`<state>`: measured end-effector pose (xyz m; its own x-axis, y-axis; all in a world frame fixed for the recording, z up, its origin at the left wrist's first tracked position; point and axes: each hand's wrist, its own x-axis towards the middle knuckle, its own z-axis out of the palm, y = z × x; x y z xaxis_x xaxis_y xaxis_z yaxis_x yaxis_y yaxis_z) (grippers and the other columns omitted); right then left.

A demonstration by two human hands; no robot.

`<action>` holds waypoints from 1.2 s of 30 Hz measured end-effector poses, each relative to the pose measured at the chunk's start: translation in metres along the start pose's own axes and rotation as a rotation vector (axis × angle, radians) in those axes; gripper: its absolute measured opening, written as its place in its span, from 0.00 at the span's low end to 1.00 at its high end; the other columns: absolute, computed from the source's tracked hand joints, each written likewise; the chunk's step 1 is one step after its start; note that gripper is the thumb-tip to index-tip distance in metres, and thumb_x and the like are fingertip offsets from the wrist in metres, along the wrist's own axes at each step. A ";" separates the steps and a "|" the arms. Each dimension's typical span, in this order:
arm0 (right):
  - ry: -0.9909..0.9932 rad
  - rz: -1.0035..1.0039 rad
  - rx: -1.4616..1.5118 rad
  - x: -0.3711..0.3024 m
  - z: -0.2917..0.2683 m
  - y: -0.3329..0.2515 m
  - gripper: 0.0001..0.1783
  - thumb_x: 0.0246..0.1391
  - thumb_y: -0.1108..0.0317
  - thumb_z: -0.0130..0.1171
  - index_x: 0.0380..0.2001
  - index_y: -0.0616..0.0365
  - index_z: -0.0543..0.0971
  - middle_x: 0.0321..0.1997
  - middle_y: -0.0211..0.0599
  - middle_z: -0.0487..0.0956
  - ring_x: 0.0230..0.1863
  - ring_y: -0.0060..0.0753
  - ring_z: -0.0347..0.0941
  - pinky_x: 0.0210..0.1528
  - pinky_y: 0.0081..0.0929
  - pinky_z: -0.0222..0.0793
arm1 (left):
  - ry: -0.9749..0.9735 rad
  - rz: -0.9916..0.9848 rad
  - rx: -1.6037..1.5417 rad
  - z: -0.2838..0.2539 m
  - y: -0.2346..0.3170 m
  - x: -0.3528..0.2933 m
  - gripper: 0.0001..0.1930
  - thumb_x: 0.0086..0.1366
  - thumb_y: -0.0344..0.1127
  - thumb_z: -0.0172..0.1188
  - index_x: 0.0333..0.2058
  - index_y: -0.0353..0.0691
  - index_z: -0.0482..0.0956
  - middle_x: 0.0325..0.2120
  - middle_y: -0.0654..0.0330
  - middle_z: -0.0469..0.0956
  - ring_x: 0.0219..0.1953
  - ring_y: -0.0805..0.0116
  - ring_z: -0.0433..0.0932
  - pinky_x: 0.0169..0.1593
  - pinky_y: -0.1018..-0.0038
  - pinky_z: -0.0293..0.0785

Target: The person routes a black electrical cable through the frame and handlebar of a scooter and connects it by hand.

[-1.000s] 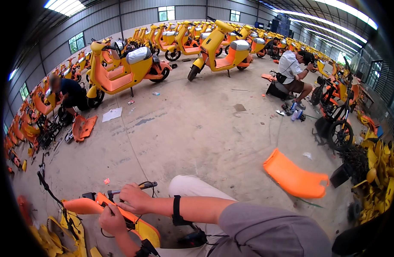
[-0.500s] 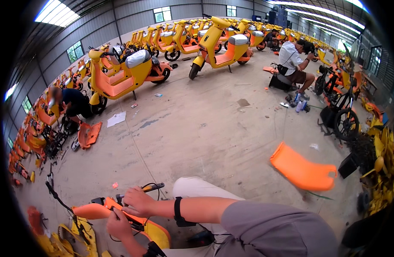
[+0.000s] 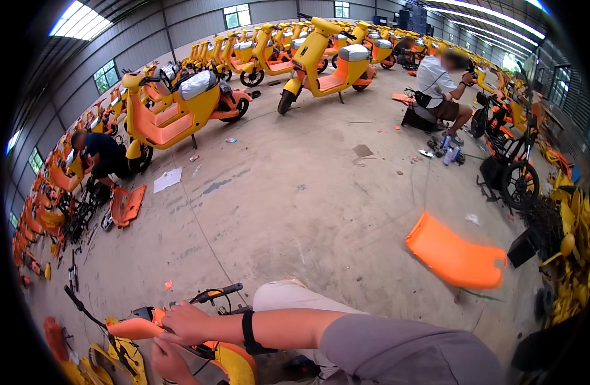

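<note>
Left of the curved yellow plastic cover (image 3: 236,360), the long orange plastic panel (image 3: 133,329) looks light and stiff, best held edgewise, right hand (image 3: 184,322) and left hand (image 3: 170,360) curled at its end, each grip's closure and hold unclear

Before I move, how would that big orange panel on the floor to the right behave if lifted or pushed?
The orange panel is probably stiff, since it holds a curved shape. It looks like a moulded shell, so likely light for its size. Lying broad and low on the floor, it would probably slide rather than roll.
</note>
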<state>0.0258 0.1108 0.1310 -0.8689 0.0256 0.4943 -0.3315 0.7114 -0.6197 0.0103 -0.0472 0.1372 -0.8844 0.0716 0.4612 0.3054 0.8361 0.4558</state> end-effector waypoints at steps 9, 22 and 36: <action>-0.026 0.001 -0.019 0.011 0.019 0.021 0.30 0.62 0.45 0.47 0.19 0.57 0.81 0.21 0.44 0.77 0.32 0.48 0.72 0.44 0.43 0.60 | 0.217 0.082 -0.117 0.018 0.013 0.000 0.22 0.72 0.48 0.49 0.31 0.36 0.84 0.20 0.48 0.79 0.24 0.45 0.78 0.29 0.55 0.70; 0.111 -0.142 0.059 0.013 0.026 0.024 0.23 0.57 0.53 0.54 0.13 0.52 0.78 0.15 0.35 0.71 0.27 0.40 0.66 0.39 0.39 0.55 | 0.248 0.417 -0.045 0.000 0.008 0.002 0.19 0.70 0.39 0.56 0.20 0.38 0.80 0.13 0.53 0.73 0.13 0.54 0.67 0.19 0.63 0.62; 0.146 -0.144 0.065 0.004 0.014 0.019 0.23 0.54 0.53 0.55 0.11 0.55 0.76 0.13 0.39 0.71 0.23 0.42 0.65 0.37 0.39 0.55 | 0.287 0.459 -0.007 -0.004 0.023 -0.006 0.16 0.68 0.33 0.56 0.20 0.36 0.80 0.16 0.49 0.75 0.17 0.48 0.70 0.22 0.60 0.67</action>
<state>0.0106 0.1146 0.1125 -0.7498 0.0321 0.6609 -0.4754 0.6686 -0.5718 0.0241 -0.0309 0.1481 -0.5284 0.2764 0.8028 0.6405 0.7504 0.1632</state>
